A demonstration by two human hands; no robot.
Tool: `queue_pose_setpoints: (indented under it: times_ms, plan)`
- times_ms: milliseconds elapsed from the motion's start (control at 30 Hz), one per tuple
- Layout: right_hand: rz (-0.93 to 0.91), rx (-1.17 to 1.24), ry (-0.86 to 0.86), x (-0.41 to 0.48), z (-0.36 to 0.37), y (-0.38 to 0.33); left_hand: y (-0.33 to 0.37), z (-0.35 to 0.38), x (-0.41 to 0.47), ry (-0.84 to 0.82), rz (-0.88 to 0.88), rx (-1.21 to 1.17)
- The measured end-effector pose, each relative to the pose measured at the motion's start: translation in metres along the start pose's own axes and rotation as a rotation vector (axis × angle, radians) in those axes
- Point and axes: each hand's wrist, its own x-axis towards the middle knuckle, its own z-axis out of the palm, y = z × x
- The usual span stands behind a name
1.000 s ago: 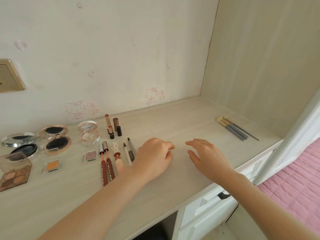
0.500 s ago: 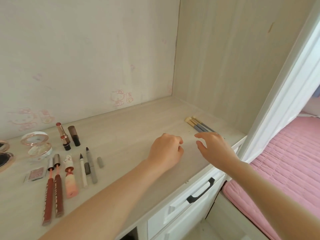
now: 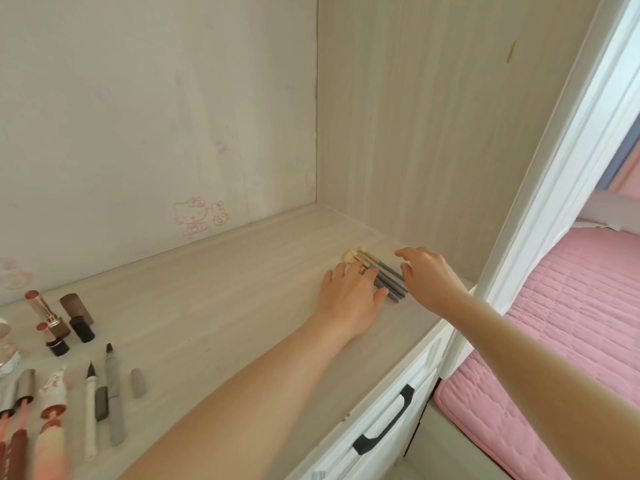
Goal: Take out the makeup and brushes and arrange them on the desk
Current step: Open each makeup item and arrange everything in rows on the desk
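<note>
Both hands have reached the brushes point(image 3: 389, 282) at the far right of the desk point(image 3: 225, 289) — the left hand point(image 3: 349, 294), curled before, now lies flat with fingers on them; the right hand point(image 3: 429, 275) hovers over their handles, fingers relaxed, gripping nothing.

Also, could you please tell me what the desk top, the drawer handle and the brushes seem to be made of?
Desk top: matt pale board with streaky wood grain, probably laminate or veneer. Drawer handle: smooth black bar, metal or plastic, I cannot tell which. Brushes: matt grey handles, perhaps plastic or painted wood, with pale bristles.
</note>
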Motion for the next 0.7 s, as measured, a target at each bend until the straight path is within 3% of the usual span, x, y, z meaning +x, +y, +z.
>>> queue_pose_setpoints:
  times_ms: [700]
  plan:
    - [0.17, -0.084, -0.076, 0.02, 0.018, -0.016, -0.043, -0.027, 0.001, -0.011, 0.002, -0.042]
